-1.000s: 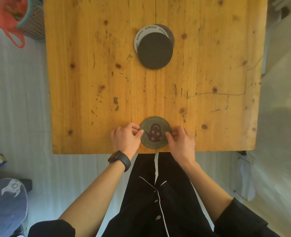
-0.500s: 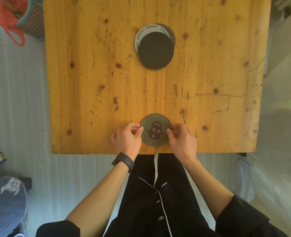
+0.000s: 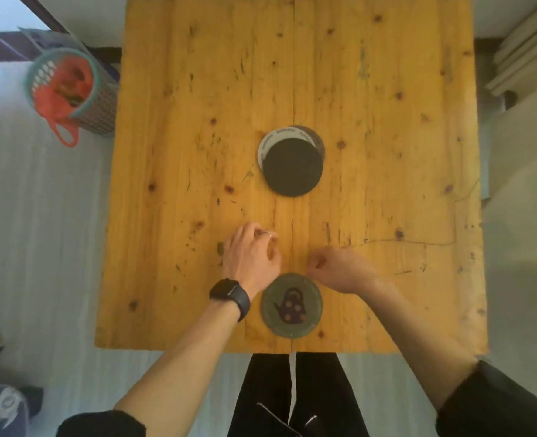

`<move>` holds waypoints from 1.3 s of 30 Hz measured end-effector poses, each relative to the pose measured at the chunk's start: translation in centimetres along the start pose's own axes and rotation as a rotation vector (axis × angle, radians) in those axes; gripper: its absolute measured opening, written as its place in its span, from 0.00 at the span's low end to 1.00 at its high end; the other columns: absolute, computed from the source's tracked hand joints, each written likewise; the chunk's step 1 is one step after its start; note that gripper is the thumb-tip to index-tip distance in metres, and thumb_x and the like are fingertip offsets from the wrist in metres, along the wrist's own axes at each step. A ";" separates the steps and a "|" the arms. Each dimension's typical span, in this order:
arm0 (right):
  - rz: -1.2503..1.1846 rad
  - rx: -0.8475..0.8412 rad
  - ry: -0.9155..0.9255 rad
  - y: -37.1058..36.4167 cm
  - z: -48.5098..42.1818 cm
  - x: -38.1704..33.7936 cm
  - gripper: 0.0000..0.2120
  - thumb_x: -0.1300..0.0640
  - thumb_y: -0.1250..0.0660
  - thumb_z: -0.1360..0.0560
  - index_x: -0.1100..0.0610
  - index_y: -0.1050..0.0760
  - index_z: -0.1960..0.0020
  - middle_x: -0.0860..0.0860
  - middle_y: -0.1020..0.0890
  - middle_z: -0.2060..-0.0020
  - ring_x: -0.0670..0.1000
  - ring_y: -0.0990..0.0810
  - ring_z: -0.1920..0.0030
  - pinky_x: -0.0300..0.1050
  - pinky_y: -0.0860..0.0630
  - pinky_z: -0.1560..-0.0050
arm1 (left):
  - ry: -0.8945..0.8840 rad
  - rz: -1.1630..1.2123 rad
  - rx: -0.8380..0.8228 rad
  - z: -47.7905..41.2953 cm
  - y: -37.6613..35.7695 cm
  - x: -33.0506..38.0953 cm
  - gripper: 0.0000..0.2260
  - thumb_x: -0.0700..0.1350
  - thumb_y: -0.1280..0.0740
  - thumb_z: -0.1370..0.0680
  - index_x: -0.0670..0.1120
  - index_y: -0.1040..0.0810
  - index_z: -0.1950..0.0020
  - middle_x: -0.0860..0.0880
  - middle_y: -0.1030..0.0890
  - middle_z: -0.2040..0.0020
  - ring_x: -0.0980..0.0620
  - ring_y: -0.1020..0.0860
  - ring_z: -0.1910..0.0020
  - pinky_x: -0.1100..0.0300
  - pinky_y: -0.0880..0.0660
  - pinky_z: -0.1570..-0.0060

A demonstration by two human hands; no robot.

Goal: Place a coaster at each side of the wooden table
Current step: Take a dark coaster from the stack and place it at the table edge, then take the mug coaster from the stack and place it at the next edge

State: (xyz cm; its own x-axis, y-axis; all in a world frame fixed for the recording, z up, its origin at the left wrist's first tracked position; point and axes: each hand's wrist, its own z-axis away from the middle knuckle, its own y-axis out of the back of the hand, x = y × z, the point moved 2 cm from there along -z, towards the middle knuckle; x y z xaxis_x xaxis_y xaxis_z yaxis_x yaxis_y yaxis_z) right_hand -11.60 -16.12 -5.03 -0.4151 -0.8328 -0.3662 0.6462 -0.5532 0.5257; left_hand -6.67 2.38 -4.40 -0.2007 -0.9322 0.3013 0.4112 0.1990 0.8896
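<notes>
A round grey coaster with a teapot picture [image 3: 292, 305] lies flat near the front edge of the wooden table [image 3: 387, 152], with no hand on it. A small stack of coasters [image 3: 293, 165], a plain black one on top and a white lettered rim showing behind, sits in the table's middle. My left hand [image 3: 250, 256] hovers just beyond the teapot coaster to its left, fingers curled loosely and holding nothing. My right hand [image 3: 339, 269] is beside the coaster's far right rim, fingers curled inward and empty.
A teal mesh basket [image 3: 71, 89] with a red bag in it stands on the floor off the table's left edge. Pale boards [image 3: 526, 58] lean at the upper right. A dark cushion [image 3: 2, 411] lies at the lower left.
Both hands have let go of the teapot coaster and moved away from me toward the table's middle. The coaster stays at the front edge. The view has shifted forward.
</notes>
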 end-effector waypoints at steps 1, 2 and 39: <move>-0.050 0.101 -0.025 1.5 -1.1 -0.4 0.11 0.43 0.38 0.25 0.45 0.21 0.48 0.48 0.15 0.51 0.56 0.17 0.49 0.51 0.20 0.52 | 0.012 0.026 0.049 -1.8 0.6 0.1 0.14 0.52 0.37 0.25 0.54 0.22 0.40 0.51 0.26 0.38 0.48 0.28 0.39 0.51 0.30 0.42; -0.118 0.228 -0.055 2.9 -2.0 -0.8 0.14 0.42 0.38 0.24 0.46 0.23 0.44 0.49 0.16 0.49 0.56 0.18 0.48 0.50 0.20 0.53 | 0.022 0.032 0.097 -3.6 1.1 0.2 0.17 0.51 0.37 0.24 0.52 0.24 0.36 0.49 0.28 0.34 0.47 0.29 0.36 0.51 0.29 0.40; -0.476 0.822 -0.107 -5.3 20.0 7.7 0.12 0.65 0.25 0.27 0.52 0.16 0.47 0.47 0.23 0.42 0.36 0.26 0.44 0.26 0.32 0.41 | 0.551 1.158 -0.792 7.7 0.6 12.6 0.06 0.36 0.33 0.22 0.41 0.20 0.47 0.42 0.17 0.57 0.54 0.20 0.70 0.63 0.24 0.69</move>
State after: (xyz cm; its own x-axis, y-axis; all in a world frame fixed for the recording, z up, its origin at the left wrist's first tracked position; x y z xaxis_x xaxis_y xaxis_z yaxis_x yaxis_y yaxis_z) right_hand -31.01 -19.94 4.72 -0.6006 -0.4920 -0.6302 -0.2408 -0.6403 0.7294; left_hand -15.76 -6.92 2.60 0.8374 -0.4082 0.3635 0.4999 0.8409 -0.2072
